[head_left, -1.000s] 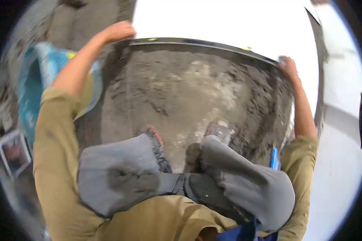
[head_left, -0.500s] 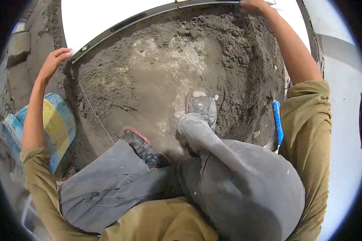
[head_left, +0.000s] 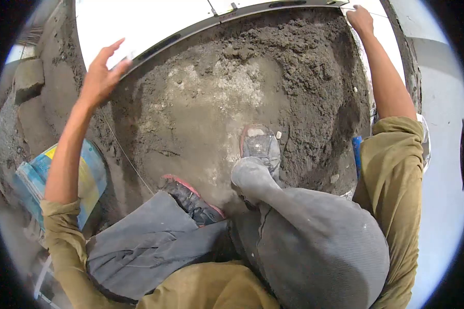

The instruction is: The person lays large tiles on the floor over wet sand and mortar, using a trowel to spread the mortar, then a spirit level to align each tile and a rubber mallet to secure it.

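Since half a second ago the left hand (head_left: 102, 77) has lifted off the long dark straightedge (head_left: 191, 30), fingers now spread wide just beside its near end, while the right hand (head_left: 360, 19) rests at the far end; whether it grips I cannot tell. Below the bar lies a rough bed of grey mortar (head_left: 252, 87), bounded by white tile (head_left: 139, 20) beyond the hands. Under the left forearm sits a blue-yellow sack (head_left: 90, 177), print unreadable. A blue tool (head_left: 357, 149) lies beside the right sleeve.
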`<state>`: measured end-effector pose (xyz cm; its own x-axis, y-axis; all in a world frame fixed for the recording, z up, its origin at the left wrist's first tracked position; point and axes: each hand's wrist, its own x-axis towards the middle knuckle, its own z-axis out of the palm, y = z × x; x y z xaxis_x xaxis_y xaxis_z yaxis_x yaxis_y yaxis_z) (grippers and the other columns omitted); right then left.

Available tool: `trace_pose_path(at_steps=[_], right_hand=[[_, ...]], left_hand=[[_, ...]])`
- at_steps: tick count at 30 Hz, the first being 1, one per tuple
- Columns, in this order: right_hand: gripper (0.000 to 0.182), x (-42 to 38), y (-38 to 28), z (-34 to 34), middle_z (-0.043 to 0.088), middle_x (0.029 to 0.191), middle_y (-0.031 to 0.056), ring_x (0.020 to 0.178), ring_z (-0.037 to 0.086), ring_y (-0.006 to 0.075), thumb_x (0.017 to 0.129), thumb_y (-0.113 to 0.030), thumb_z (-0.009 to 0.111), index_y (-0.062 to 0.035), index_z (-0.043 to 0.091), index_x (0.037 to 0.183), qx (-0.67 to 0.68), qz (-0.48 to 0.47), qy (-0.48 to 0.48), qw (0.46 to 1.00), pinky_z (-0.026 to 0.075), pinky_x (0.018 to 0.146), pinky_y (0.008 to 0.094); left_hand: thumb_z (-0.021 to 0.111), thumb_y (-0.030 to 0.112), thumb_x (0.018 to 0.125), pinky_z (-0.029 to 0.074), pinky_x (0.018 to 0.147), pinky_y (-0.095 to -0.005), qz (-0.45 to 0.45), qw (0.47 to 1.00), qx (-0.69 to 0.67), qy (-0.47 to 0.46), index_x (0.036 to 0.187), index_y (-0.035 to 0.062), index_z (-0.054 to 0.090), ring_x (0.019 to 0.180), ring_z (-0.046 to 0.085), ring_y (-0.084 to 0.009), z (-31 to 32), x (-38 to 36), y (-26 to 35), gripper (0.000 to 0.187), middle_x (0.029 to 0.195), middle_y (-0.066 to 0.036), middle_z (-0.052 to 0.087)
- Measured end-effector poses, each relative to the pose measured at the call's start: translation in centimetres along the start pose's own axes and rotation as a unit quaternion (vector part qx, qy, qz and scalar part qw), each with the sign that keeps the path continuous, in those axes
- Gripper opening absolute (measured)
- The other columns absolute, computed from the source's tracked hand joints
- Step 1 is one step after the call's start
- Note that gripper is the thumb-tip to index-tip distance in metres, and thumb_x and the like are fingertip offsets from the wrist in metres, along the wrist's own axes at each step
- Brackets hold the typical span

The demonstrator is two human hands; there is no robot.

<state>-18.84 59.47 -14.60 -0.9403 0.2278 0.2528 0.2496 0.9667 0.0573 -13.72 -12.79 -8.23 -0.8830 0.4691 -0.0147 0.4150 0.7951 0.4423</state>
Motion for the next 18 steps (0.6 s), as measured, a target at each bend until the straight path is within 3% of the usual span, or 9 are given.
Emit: trace_pose_path(at_steps=[2,5,8,12,14,15,16,17,18], right_hand=[[0.055,-1.0,1.2,-0.5,0.065,0.107,0.0296,0.104,0.062,0.044,0.08,-0.041,0.052,0.0037,0.066,0.108,-0.018,0.131,-0.123,0.984,0.047,0.091,0.0458],[0.058,-1.8,3.7,-0.4,0.064,0.107,0.0321,0.104,0.061,0.0462,0.083,-0.043,0.047,0.0086,0.066,0.101,-0.009,0.145,-0.169,0.975,0.046,0.093,0.0463],[0.051,-1.5,5.0,-0.2,0.063,0.119,0.0259,0.114,0.058,0.0413,0.086,-0.038,0.047,0.0023,0.067,0.111,-0.046,0.176,-0.232,0.956,0.044,0.098,0.0456],[0.064,-1.2,8.8,3.1,0.062,0.109,0.0332,0.108,0.058,0.0469,0.092,-0.047,0.034,0.0087,0.066,0.099,-0.006,0.139,-0.189,0.972,0.043,0.095,0.0494],[0.063,-2.2,7.7,2.2,0.062,0.111,0.0311,0.112,0.056,0.0464,0.093,-0.046,0.032,0.0064,0.066,0.101,0.017,0.104,-0.181,0.978,0.041,0.098,0.0483],[0.057,-1.8,8.9,4.2,0.061,0.115,0.0291,0.113,0.054,0.0464,0.094,-0.043,0.033,0.0026,0.066,0.102,0.015,0.121,-0.199,0.972,0.041,0.098,0.0481],[0.046,-2.0,9.5,5.4,0.06,0.111,0.0287,0.107,0.055,0.0466,0.095,-0.034,0.033,0.001,0.063,0.1,-0.017,0.058,-0.193,0.979,0.042,0.094,0.0505],[0.036,-3.5,7.8,4.8,0.059,0.105,0.0273,0.1,0.055,0.0456,0.094,-0.023,0.032,0.0012,0.058,0.095,0.021,0.103,-0.083,0.991,0.042,0.088,0.0539],[0.029,-3.7,8.2,4.7,0.061,0.105,0.0241,0.1,0.056,0.0447,0.093,-0.023,0.042,-0.0011,0.06,0.096,-0.04,0.034,-0.086,0.995,0.044,0.09,0.0531]], left_hand=[[0.071,0.029,0.088,0.041,0.102,-0.0378,-0.01,0.999,-0.026,-0.036,0.139,0.0137,0.051,0.121,0.054,-0.027,0.5,0.9,3.0,0.057,0.128,-0.014,0.059],[0.075,0.026,0.084,0.042,0.101,-0.0363,0.009,0.999,-0.037,-0.011,0.136,0.0098,0.052,0.116,0.057,-0.0274,2.0,2.5,4.6,0.059,0.124,-0.015,0.061],[0.075,0.027,0.084,0.044,0.099,-0.0365,0.021,0.999,-0.024,0.012,0.135,0.0066,0.052,0.114,0.058,-0.0273,3.4,4.1,5.8,0.06,0.12,-0.016,0.062],[0.078,0.03,0.08,0.048,0.087,-0.0375,0.044,0.998,-0.001,0.039,0.131,0.0032,0.053,0.102,0.061,-0.0311,5.0,5.6,7.8,0.062,0.112,-0.018,0.062],[0.077,0.027,0.081,0.049,0.083,-0.0404,0.035,0.999,0.004,0.027,0.123,0.0018,0.056,0.095,0.062,-0.034,5.7,6.3,8.8,0.054,0.106,-0.018,0.062],[0.075,0.024,0.082,0.049,0.082,-0.0417,0.054,0.998,0.029,0.008,0.119,0.0018,0.056,0.093,0.061,-0.0355,5.9,6.9,8.9,0.048,0.103,-0.018,0.062],[0.073,0.021,0.083,0.05,0.08,-0.043,0.069,0.996,0.054,-0.013,0.115,0.0018,0.057,0.09,0.061,-0.037,6.3,7.6,9.0,0.041,0.1,-0.017,0.062],[0.071,0.017,0.083,0.049,0.08,-0.0436,0.047,0.998,0.034,-0.001,0.112,0.0024,0.057,0.09,0.061,-0.0368,6.6,8.1,9.3,0.035,0.099,-0.017,0.062],[0.068,0.013,0.083,0.049,0.079,-0.0442,0.023,1.0,0.01,0.006,0.109,0.0031,0.058,0.09,0.062,-0.0365,6.7,8.7,9.4,0.03,0.098,-0.016,0.062]])
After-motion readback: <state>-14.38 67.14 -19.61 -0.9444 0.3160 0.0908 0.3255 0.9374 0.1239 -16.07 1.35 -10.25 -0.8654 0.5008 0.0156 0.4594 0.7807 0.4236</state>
